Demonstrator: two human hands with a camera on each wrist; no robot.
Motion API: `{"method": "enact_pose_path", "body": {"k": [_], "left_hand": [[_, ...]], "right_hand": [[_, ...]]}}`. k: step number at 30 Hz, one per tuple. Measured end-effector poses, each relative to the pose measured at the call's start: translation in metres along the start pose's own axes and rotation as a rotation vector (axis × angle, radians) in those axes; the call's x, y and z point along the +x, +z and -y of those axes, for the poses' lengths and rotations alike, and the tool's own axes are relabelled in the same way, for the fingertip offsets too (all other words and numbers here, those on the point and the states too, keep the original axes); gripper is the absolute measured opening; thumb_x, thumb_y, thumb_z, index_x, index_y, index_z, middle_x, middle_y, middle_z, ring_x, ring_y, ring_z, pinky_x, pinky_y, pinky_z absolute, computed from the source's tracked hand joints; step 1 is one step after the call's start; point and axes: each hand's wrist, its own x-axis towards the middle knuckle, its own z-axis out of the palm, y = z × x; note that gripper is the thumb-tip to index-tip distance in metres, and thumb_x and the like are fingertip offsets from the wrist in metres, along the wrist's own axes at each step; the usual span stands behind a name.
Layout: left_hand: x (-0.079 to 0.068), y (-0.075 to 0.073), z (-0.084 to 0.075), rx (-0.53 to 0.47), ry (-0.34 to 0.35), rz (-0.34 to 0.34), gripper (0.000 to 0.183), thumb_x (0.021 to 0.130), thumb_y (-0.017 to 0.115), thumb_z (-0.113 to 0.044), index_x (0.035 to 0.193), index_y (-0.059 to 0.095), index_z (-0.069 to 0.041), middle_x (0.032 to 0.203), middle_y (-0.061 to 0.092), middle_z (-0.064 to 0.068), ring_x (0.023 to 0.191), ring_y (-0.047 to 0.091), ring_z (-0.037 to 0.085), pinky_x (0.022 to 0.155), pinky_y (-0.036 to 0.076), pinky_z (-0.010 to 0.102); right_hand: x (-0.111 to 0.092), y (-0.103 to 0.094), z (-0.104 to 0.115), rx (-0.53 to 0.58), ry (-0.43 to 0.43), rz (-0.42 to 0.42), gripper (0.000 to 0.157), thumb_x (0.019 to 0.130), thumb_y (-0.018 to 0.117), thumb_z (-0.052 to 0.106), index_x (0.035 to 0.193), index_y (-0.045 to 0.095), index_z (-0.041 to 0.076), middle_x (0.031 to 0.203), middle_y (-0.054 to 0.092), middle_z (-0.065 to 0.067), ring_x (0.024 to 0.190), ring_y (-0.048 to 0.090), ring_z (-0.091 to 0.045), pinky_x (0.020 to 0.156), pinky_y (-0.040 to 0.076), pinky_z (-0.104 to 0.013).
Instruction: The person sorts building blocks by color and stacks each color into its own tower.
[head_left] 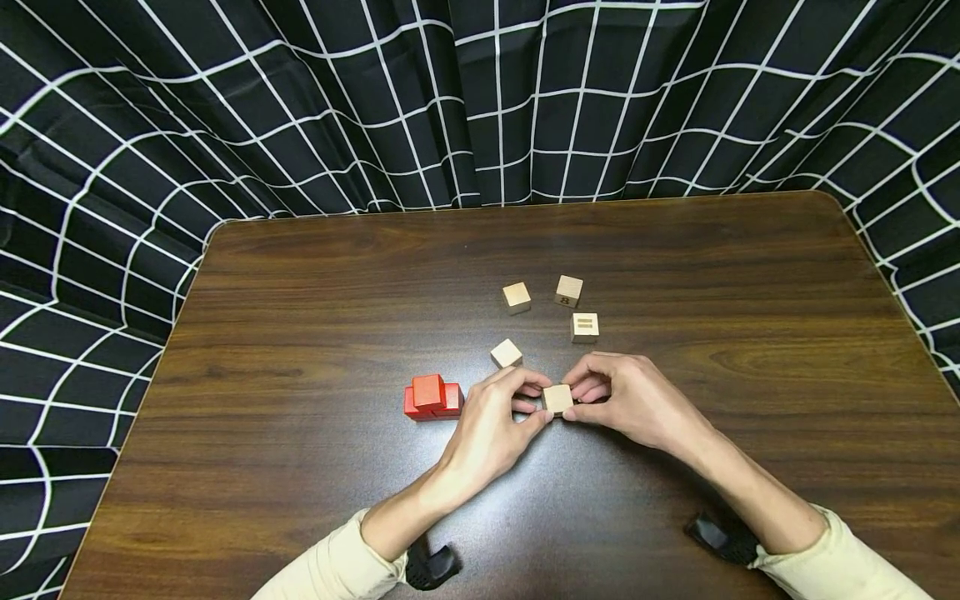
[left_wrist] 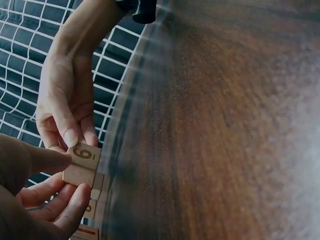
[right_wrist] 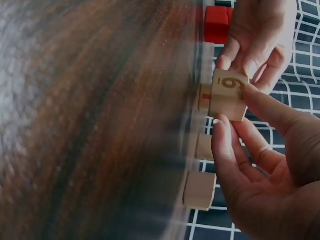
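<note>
A pale wooden cube (head_left: 557,400) is pinched between both hands, its top face plain in the head view. My left hand (head_left: 487,427) grips it from the left with thumb and fingers. From the right, my right hand (head_left: 637,402) holds it by thumb and fingertips. Both wrist views show an underlined 6 or 9 on one side of the cube (right_wrist: 228,92). Just beyond the left fingers lies another wooden cube (head_left: 507,353), partly hidden by that hand. Left of the left hand, one red cube (head_left: 429,392) rests on top of other red cubes (head_left: 453,398).
Farther back on the brown wooden table (head_left: 337,292) lie a plain wooden cube (head_left: 517,297), one marked 8 (head_left: 569,290) and one bearing parallel bars (head_left: 585,327). A black curtain with white grid lines (head_left: 495,100) surrounds the table's back and sides.
</note>
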Motion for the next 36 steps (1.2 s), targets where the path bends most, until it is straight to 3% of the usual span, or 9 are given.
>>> {"method": "enact_pose_path", "body": {"k": [21, 36], "left_hand": [[-0.004, 0.002, 0.008, 0.039, -0.033, -0.015, 0.030, 0.080, 0.079, -0.001, 0.107, 0.070, -0.010, 0.101, 0.069, 0.004, 0.085, 0.069, 0.013, 0.077, 0.055, 0.018], [-0.008, 0.003, 0.012, -0.003, -0.081, -0.018, 0.033, 0.081, 0.081, -0.004, 0.109, 0.069, -0.015, 0.103, 0.069, 0.001, 0.085, 0.069, 0.011, 0.078, 0.056, 0.020]], "right_hand": [[0.006, 0.012, -0.004, -0.069, 0.011, 0.032, 0.027, 0.072, 0.088, 0.007, 0.091, 0.070, 0.011, 0.081, 0.072, 0.004, 0.077, 0.069, -0.009, 0.071, 0.058, -0.024], [0.007, 0.014, -0.003, -0.112, 0.005, 0.027, 0.027, 0.071, 0.088, 0.008, 0.090, 0.069, 0.012, 0.079, 0.071, 0.007, 0.075, 0.067, -0.007, 0.070, 0.058, -0.026]]}}
